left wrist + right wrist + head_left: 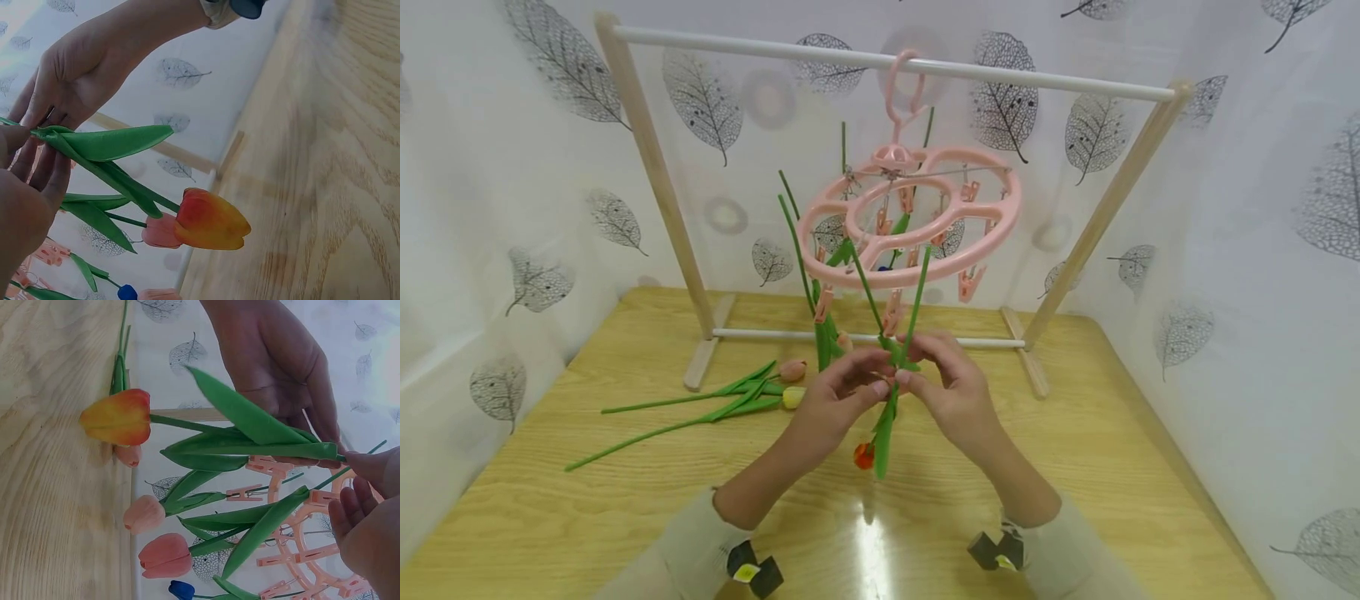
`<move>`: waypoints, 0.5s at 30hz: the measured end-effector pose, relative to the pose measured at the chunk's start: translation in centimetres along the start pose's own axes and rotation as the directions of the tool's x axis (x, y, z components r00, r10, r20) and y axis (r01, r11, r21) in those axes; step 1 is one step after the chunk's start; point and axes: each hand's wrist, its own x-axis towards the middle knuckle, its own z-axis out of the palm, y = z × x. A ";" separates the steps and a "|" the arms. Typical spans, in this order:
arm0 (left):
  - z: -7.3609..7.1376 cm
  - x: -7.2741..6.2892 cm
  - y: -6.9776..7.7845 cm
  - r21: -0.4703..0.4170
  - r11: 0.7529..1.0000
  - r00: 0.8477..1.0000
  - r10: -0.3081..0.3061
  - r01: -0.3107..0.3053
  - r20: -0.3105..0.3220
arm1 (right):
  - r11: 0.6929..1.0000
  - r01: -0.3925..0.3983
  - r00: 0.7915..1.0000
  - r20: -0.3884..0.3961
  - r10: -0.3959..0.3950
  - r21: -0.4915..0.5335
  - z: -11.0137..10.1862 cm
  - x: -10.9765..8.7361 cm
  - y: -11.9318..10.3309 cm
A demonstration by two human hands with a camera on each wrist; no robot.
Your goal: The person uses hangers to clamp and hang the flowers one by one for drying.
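An orange-red artificial tulip point(864, 456) hangs bloom down between the two hands, its green stem rising toward the pink clip hanger point(910, 275). My left hand point(842, 392) has its thumb and fingers at the stem, just above where the leaves point(112, 147) branch off. From the other side my right hand point(951, 392) pinches the same stem between thumb and fingers. Behind them, pink tulips point(165, 555) and a blue tulip point(181, 589) hang bloom down under the hanger's clips. A pink clip point(892, 312) dangles right above the hands.
The hanger hooks over the white rod point(1022, 77) of a wooden stand point(658, 175). On the table point(1075, 500), to the left, lie a yellow tulip point(793, 397) and a pink tulip point(792, 371). A leaf-printed curtain point(1240, 208) surrounds the table's back and sides.
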 end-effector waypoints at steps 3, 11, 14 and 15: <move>0.0 -0.1 0.2 0.078 0.997 1.000 -0.001 -0.001 0.030 | 0.998 0.015 1.000 -0.013 -0.016 -0.065 0.2 -0.1 0.2; -0.1 -0.2 0.6 0.142 0.989 0.997 0.024 -0.034 0.073 | 0.995 -0.006 1.000 0.005 0.006 -0.102 0.4 -0.2 0.0; 0.0 -0.2 0.8 0.139 0.990 0.997 0.022 -0.031 0.068 | 0.994 -0.002 1.000 0.027 0.005 -0.109 0.3 -0.1 0.0; 0.0 -0.2 0.8 0.135 0.990 0.998 0.022 -0.031 0.066 | 0.994 -0.001 0.999 0.033 0.005 -0.105 0.3 -0.1 0.0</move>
